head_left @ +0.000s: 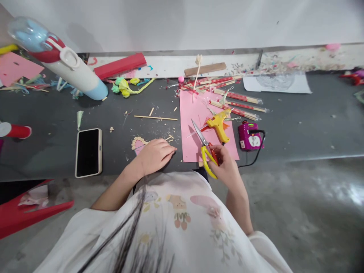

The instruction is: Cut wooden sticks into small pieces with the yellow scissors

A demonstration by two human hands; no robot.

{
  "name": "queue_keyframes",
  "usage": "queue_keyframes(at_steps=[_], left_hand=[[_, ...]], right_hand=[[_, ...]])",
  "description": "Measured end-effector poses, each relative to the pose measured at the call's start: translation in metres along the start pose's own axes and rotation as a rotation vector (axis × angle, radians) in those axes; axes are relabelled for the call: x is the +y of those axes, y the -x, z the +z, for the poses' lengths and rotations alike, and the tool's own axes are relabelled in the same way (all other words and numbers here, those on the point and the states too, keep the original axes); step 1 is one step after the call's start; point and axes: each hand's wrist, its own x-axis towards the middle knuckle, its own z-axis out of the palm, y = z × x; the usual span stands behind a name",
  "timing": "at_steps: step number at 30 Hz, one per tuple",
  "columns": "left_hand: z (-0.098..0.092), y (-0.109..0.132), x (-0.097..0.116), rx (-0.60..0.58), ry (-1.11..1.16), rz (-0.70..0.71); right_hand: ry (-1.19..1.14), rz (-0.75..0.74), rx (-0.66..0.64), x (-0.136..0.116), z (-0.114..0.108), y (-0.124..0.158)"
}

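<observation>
My left hand [156, 156] lies flat on the dark table with its fingers stretched out. It partly covers a pink piece [139, 146] edged with short bits of wooden stick. Small stick pieces [170, 138] lie just beyond its fingers. In my right hand [227, 166] are yellow-handled scissors [209, 161], their blades pointing away and to the left over a pink sheet [187, 113]. A red handle [214, 151] shows beside the scissors, and my fingers hide part of it. Close by on the sheet rests a yellow glue gun [219, 123].
A purple power box [250, 136] with a black cord sits at right. Wrapped chopsticks [236, 108] lie beyond the sheet. At left are a phone [88, 152], a tall bottle [71, 70] and a red thread spool [17, 131]. A loose stick [156, 118] lies mid-table.
</observation>
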Motion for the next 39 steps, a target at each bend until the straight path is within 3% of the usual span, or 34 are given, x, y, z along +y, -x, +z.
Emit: queue_keyframes(at_steps=[9,15,23,29,34,39], left_hand=[[-0.014,-0.061,-0.044,0.054,-0.301,-0.161],[-0.011,-0.091,-0.068,0.006,-0.427,-0.187],[-0.01,-0.092,-0.068,-0.024,-0.425,-0.18],[-0.015,-0.09,-0.068,0.069,-0.423,-0.158],[-0.038,-0.083,-0.057,0.146,-0.396,-0.159],[-0.066,-0.065,-0.029,0.224,-0.326,-0.157]], right_hand=[[0.001,0.018,0.0,0.0,0.002,0.003],[0.033,0.03,0.014,-0.003,0.0,0.006],[0.024,0.04,0.036,0.001,0.0,0.005],[0.015,0.049,0.042,-0.001,0.004,0.006],[-0.195,0.046,0.018,-0.003,0.009,0.004],[-0.516,0.047,-0.055,-0.012,0.015,0.002]])
